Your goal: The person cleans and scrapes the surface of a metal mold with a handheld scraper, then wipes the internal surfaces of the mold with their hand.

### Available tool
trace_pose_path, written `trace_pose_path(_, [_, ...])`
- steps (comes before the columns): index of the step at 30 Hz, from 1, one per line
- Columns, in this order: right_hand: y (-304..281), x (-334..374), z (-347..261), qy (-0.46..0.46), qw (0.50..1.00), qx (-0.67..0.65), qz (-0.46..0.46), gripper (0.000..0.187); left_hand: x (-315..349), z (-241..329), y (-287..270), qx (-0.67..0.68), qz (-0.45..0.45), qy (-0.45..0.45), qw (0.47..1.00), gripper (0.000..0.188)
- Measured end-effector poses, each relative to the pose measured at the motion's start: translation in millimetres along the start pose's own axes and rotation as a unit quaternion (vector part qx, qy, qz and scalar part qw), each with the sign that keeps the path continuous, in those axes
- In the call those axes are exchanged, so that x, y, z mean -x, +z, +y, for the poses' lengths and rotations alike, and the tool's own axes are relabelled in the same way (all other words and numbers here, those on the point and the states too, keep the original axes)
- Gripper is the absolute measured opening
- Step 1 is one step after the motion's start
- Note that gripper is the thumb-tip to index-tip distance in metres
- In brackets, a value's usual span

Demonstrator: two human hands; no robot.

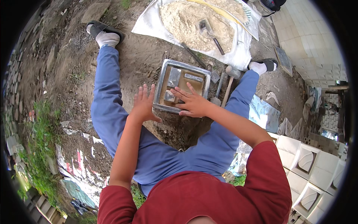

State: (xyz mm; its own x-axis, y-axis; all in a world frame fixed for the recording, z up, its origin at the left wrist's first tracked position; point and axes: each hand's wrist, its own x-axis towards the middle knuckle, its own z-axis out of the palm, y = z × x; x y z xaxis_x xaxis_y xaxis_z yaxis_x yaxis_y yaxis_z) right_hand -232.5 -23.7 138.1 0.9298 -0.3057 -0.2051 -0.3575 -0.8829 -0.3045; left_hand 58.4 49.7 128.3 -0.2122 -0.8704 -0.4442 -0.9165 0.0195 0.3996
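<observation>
Between my legs on the ground lies a square grey metal mould (pixel 161 80), its inside coated with brown material. In it are a tall grey plate (pixel 174 77), a narrow grey bar (pixel 193 77) and a smaller grey block (pixel 169 96). My right hand (pixel 194 103) is spread over the mould's lower right part, hiding some of the inside; whether it touches the surface I cannot tell. Beside the mould's left wall, my left hand (pixel 143 106) has its fingers apart and holds nothing.
Beyond the mould, a white sack (pixel 147 23) bears pale powder (pixel 182 22) with a scoop (pixel 204 27) in it. A mallet (pixel 233 72), a metal-headed hammer (pixel 220 85) and a dark-handled tool (pixel 194 56) lie close by. Pale patterned blocks (pixel 305 160) are stacked at right.
</observation>
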Motion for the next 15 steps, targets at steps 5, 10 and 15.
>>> trace_pose_path(5, [-14,51,12,0.028,0.995,0.015,-0.092,0.044,15,17,6,-0.03,0.031,0.023,0.999,0.155])
trace_pose_path(10, [6,25,0,-0.002,0.997,0.0,0.079,0.044,14,30,10,-0.068,0.01,0.018,0.997,0.142])
trace_pose_path(15, [21,6,-4,0.024,0.995,0.065,0.071,0.05,15,45,12,-0.044,0.073,0.037,0.996,0.111])
